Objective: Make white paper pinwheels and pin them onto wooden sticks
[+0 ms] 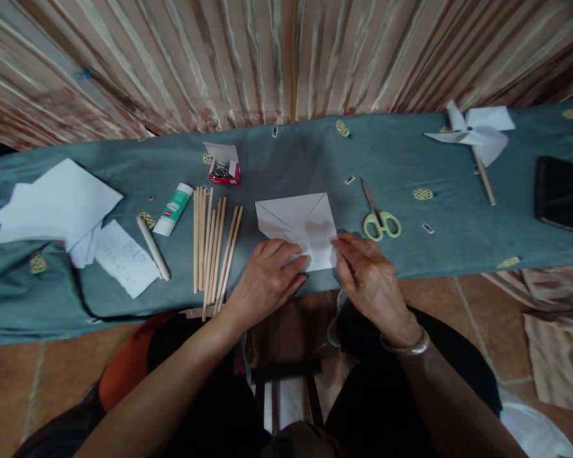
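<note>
A creased sheet of white paper lies flat near the front edge of the cloth-covered table, with crease lines running in from its far corners. On its lower left part rests my left hand, fingers curled and fingertips on the paper. My right hand pinches the paper's right edge between thumb and fingers. Scissors with green handles lie just beyond my right hand. Several thin wooden sticks are to the left of my left hand.
An open box of metal pins, a glue stick, a pen and white papers are on the left of the table. A paper pinwheel and a dark phone lie at the right.
</note>
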Available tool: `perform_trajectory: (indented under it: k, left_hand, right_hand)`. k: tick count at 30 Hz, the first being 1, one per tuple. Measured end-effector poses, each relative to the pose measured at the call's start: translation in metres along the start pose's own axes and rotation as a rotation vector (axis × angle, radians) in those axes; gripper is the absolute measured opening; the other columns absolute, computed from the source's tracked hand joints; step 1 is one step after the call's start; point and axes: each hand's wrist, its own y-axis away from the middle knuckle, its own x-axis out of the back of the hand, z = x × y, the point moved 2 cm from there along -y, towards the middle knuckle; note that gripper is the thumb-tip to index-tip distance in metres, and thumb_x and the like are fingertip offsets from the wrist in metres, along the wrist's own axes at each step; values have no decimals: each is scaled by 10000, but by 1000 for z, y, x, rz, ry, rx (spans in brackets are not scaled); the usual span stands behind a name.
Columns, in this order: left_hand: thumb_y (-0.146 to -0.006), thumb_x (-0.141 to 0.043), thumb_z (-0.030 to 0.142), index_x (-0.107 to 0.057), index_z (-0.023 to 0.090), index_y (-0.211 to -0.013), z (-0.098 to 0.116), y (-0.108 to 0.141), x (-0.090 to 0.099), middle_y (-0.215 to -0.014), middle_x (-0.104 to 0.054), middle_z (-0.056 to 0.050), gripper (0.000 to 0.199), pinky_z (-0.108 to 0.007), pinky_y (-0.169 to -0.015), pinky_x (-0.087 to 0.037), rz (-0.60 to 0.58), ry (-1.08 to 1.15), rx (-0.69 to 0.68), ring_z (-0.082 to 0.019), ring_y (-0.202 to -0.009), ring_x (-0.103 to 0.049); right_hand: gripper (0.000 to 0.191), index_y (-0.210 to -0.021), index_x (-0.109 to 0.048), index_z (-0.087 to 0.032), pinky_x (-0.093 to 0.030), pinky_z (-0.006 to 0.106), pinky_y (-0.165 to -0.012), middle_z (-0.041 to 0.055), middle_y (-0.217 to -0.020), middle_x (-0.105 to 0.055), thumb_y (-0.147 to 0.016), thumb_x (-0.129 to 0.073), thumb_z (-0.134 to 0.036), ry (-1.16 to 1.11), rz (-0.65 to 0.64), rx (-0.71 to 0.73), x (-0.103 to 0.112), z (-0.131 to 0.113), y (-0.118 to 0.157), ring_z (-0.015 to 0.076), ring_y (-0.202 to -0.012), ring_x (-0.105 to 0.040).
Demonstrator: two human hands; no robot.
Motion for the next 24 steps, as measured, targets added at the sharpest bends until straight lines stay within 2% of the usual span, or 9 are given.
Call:
perform_trajectory:
  k: [4,9,15,20,24]
  left_hand:
    - [-938,-537,215,-646,151,-1005,5,-1,-6,-935,-666,-76,144,-348,-713,-463,-42,-45,-17,-217,-872,-579]
    - [-942,-512,161,-654,118,-984,6,0,-6,-907,-673,-76,154,-317,-726,-518,-5,-32,-32,-188,-824,-601]
    - [-947,-488,169,-653,116,-958,4,3,-4,-932,-691,-101,174,-309,-718,-563,41,20,10,-181,-835,-650]
    - [-931,-509,157,-654,124,-940,7,5,-1,-904,-693,-88,149,-300,-708,-561,43,29,-2,-171,-796,-654]
    - [-900,-543,130,-654,118,-905,10,6,2,-876,-685,-76,111,-298,-688,-555,43,29,-22,-172,-762,-637]
  right_hand:
    - [309,-1134,-681,-117,-522,499,-971,159,-1195,-681,-934,-452,-170,-1,2,-1,0,-2,0,290,-1076,-642]
    - [330,-1141,-685,-135,-500,502,-1009,150,-1204,-684,-912,-447,-145,-63,-15,-40,1,3,0,280,-1110,-639]
    - [414,-1106,-705,-244,-483,459,-1038,56,-1269,-665,-839,-428,-91,-445,-37,-188,2,21,0,216,-1199,-613]
    - [284,-1007,-741,-268,-442,458,-1069,57,-1409,-561,-768,-624,-166,-645,-116,-218,1,25,-2,254,-1311,-524]
    - [125,-896,-760,-262,-422,470,-1083,67,-1403,-567,-783,-716,-289,-706,-140,-210,0,24,-4,264,-1321,-512]
